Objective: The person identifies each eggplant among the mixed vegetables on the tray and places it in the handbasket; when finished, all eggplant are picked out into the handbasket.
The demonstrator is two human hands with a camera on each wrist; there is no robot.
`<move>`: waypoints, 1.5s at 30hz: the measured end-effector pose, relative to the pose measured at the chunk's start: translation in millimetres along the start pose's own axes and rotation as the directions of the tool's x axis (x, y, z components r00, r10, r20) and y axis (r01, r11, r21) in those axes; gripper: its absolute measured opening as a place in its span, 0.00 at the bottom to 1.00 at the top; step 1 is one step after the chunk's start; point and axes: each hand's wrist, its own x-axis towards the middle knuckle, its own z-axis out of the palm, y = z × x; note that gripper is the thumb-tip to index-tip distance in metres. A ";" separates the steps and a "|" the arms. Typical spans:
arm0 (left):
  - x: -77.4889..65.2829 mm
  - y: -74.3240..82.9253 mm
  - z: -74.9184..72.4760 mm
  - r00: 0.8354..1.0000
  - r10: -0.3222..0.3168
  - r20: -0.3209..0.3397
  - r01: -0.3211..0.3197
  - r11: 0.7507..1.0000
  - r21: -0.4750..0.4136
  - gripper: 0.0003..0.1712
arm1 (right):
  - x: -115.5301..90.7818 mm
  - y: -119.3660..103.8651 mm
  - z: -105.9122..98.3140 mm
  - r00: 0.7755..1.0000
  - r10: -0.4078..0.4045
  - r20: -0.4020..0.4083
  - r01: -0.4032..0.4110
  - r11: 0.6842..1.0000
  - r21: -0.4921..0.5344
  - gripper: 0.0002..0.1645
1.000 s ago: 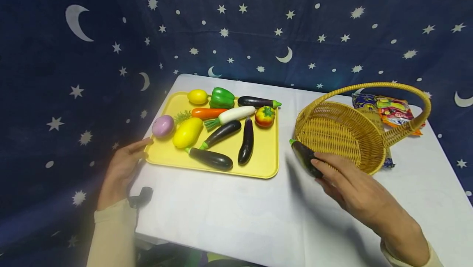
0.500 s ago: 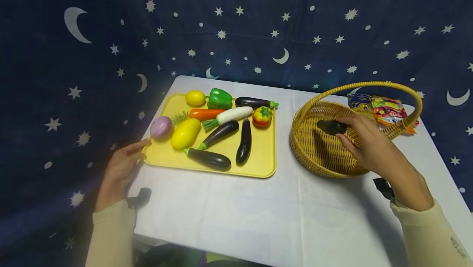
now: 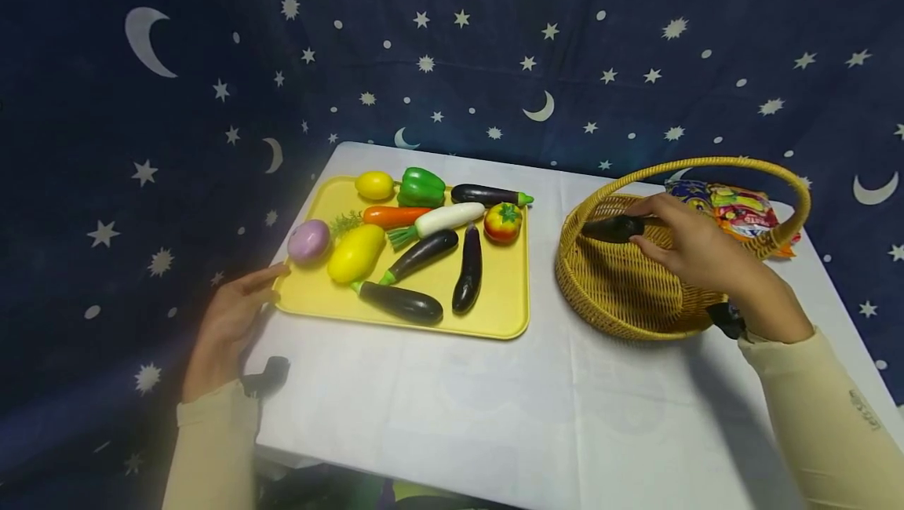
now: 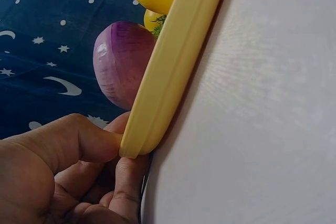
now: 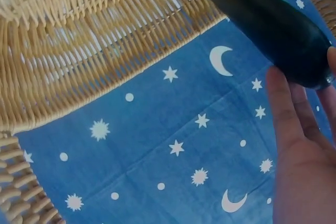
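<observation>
1. Head view: right hand (image 3: 695,247), clamped on one glossy, dark, elongated eggplant (image 3: 609,229), held within the mouth of a round tan wicker basket (image 3: 592,302); contact with the basket's floor cannot be told. White-covered worktop (image 3: 424,400) beneath. Step in hand, by judgement: placing the eggplant; the next move would call for lowering it and loosening the fingers.
2. Left wrist view: left hand (image 4: 79,177), pinching the rim of a smooth yellow rectangular tray (image 4: 170,72).
3. Right wrist view: eggplant's green stem end points away from the fingers.
</observation>
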 end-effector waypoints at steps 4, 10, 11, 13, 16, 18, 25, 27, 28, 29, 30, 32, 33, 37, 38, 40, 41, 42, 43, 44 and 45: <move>-1.3 1.5 -0.6 1.000 0.009 -0.010 -0.009 1.000 0.013 0.33 | 4.7 -0.7 -7.7 0.989 0.121 0.086 -0.123 0.992 0.013 0.25; 1.9 0.2 1.2 0.999 0.035 -0.013 -0.035 0.999 -0.014 0.33 | 8.8 -1.3 -18.3 0.963 0.221 0.156 -0.230 0.973 0.036 0.22; 2.2 -0.1 1.4 0.999 0.034 -0.013 -0.034 0.999 -0.013 0.33 | 8.6 -0.4 -19.0 0.960 0.230 0.161 -0.239 0.970 0.037 0.22; 2.6 -0.9 1.3 0.999 0.035 -0.007 -0.035 0.999 -0.007 0.33 | 8.0 2.4 -19.5 0.957 0.236 0.169 -0.244 0.970 0.024 0.22; 3.0 -2.0 1.1 1.000 0.021 -0.009 -0.021 1.000 -0.005 0.33 | 7.3 7.3 -19.9 0.961 0.218 0.170 -0.223 0.975 0.010 0.25; 3.0 -2.7 0.7 1.000 0.013 -0.009 -0.013 1.000 -0.009 0.33 | 7.4 10.7 -19.8 0.969 0.189 0.162 -0.192 0.981 0.005 0.27; 4.5 -3.8 2.5 1.000 -0.008 -0.012 0.007 0.999 -0.044 0.34 | 7.7 22.8 -17.3 0.969 0.174 0.177 -0.179 0.984 0.017 0.26; 4.2 -3.2 2.6 1.000 -0.007 -0.011 0.007 0.999 -0.039 0.34 | 7.3 24.2 -17.5 0.963 0.193 0.187 -0.200 0.980 0.021 0.25; 4.1 -2.8 2.5 1.000 -0.003 -0.010 0.003 0.999 -0.041 0.34 | 7.8 24.9 -17.8 0.962 0.197 0.190 -0.205 0.979 0.021 0.25; 4.0 -2.5 2.3 1.000 0.000 -0.011 0.000 0.999 -0.042 0.34 | 8.4 24.8 -18.5 0.961 0.202 0.191 -0.210 0.978 0.019 0.24; 3.7 -1.8 2.2 1.000 0.002 -0.012 -0.003 0.999 -0.041 0.34 | 9.4 25.2 -19.2 0.958 0.208 0.195 -0.216 0.976 0.017 0.24; 3.3 -1.9 1.7 1.000 -0.001 -0.017 0.000 0.999 -0.038 0.34 | 12.2 26.7 -20.5 0.952 0.218 0.213 -0.226 0.974 0.012 0.24; 3.3 -1.8 1.7 1.000 -0.002 -0.020 0.001 0.999 -0.040 0.34 | 13.6 28.3 -21.1 0.949 0.223 0.225 -0.231 0.973 0.009 0.23; 2.9 -1.0 1.2 1.000 -0.019 -0.020 0.018 0.999 -0.029 0.33 | 15.6 39.4 -22.9 0.913 0.268 0.307 -0.266 0.963 -0.047 0.19; 2.7 -0.4 1.1 1.000 -0.015 -0.018 0.014 0.999 -0.028 0.33 | 16.4 42.1 -23.1 0.904 0.275 0.328 -0.268 0.961 -0.067 0.18; 1.9 1.6 1.6 1.000 -0.014 -0.016 0.014 1.000 -0.028 0.34 | 17.2 47.1 -22.5 0.886 0.288 0.365 -0.267 0.958 -0.106 0.16; 1.6 2.5 2.0 1.000 -0.013 -0.014 0.013 1.000 -0.027 0.34 | 17.1 48.7 -22.1 0.879 0.290 0.378 -0.264 0.957 -0.121 0.16; 1.5 3.1 2.4 1.000 -0.015 -0.014 0.015 0.999 -0.029 0.34 | 17.2 50.1 -21.4 0.874 0.291 0.389 -0.259 0.956 -0.135 0.15; 1.6 3.5 2.9 1.000 -0.014 -0.013 0.014 0.999 -0.031 0.34 | 17.1 51.3 -20.3 0.870 0.294 0.396 -0.257 0.956 -0.145 0.15; 2.0 3.7 3.6 1.000 -0.009 -0.010 0.009 1.000 -0.029 0.34 | 16.6 52.5 -19.0 0.869 0.293 0.399 -0.251 0.956 -0.154 0.15; 2.7 3.5 4.2 1.000 -0.011 -0.010 0.011 1.000 -0.026 0.34 | 15.7 53.7 -17.4 0.867 0.294 0.401 -0.252 0.955 -0.157 0.15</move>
